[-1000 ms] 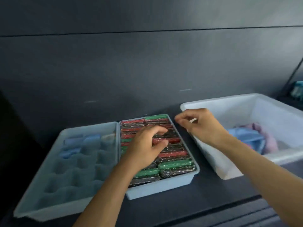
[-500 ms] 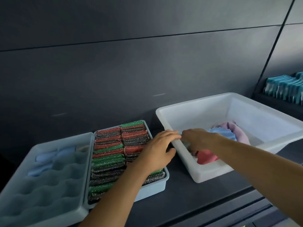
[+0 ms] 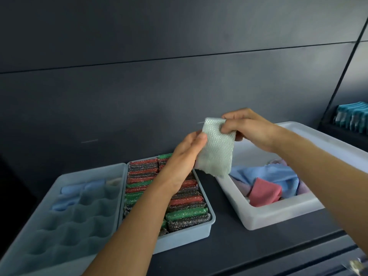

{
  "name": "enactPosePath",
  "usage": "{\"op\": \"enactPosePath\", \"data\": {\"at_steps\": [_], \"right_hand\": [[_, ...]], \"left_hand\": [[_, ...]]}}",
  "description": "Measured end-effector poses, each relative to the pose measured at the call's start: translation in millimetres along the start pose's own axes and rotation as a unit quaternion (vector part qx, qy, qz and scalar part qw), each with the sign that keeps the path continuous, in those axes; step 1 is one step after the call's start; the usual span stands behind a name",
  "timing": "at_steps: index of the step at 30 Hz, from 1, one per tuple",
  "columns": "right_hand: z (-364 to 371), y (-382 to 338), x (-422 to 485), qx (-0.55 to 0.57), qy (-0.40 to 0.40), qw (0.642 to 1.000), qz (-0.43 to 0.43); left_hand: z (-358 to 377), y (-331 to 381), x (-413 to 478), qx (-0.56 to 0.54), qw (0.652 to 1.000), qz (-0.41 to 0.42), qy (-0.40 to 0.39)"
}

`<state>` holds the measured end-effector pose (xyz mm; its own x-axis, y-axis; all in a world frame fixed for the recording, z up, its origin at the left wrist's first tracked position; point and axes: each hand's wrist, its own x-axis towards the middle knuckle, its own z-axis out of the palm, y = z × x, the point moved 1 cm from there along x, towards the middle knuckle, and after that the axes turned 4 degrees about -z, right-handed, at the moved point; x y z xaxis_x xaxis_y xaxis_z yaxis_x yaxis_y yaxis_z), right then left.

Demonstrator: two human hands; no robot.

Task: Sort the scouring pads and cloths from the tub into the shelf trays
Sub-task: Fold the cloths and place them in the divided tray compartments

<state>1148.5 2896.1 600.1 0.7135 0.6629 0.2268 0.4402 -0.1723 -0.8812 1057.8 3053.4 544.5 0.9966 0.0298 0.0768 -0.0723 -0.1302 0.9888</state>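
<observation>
Centre frame: pale green cloth (image 3: 216,148) up in air between both hands, over gap between pad tray (image 3: 185,240) and white tub (image 3: 278,216). Right hand (image 3: 251,128) pinches top corner; left hand (image 3: 185,154) grips left edge, thumb on front. Risk: loose lower hem flops, snags on glittery scouring pads (image 3: 187,212) — or cloth slips mid-fold, drops into wrong tray. Divided tray (image 3: 59,242), lower left, likely target.

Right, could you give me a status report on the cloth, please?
Left hand and right hand pinch pale green textured cloth. Aloft between light blue tray of scouring pads and white plastic tub. Nothing obstructing.
</observation>
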Motion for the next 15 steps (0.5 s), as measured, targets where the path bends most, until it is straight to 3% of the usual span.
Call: {"op": "enactPosePath", "data": {"at_steps": [5, 7, 10, 12, 15], "right_hand": [[29, -22, 1, 0.076, 0.000, 0.997, -0.002], [43, -22, 0, 0.150, 0.016, 0.989, 0.006], [72, -7, -4, 0.233, -0.025, 0.972, 0.021], [96, -2, -8, 0.246, -0.033, 0.968, 0.029], [116, -1, -6, 0.220, 0.027, 0.974, 0.034]], "left_hand": [[-10, 9, -15, -0.007, 0.999, 0.032, 0.000], [-14, 6, -20, 0.005, 0.996, 0.078, 0.049], [-20, 3, -27, 0.001, 0.982, 0.121, 0.147], [-25, 0, -34, 0.030, 0.974, 0.112, 0.197], [-36, -11, -43, 0.046, 0.977, 0.024, 0.206]]}}
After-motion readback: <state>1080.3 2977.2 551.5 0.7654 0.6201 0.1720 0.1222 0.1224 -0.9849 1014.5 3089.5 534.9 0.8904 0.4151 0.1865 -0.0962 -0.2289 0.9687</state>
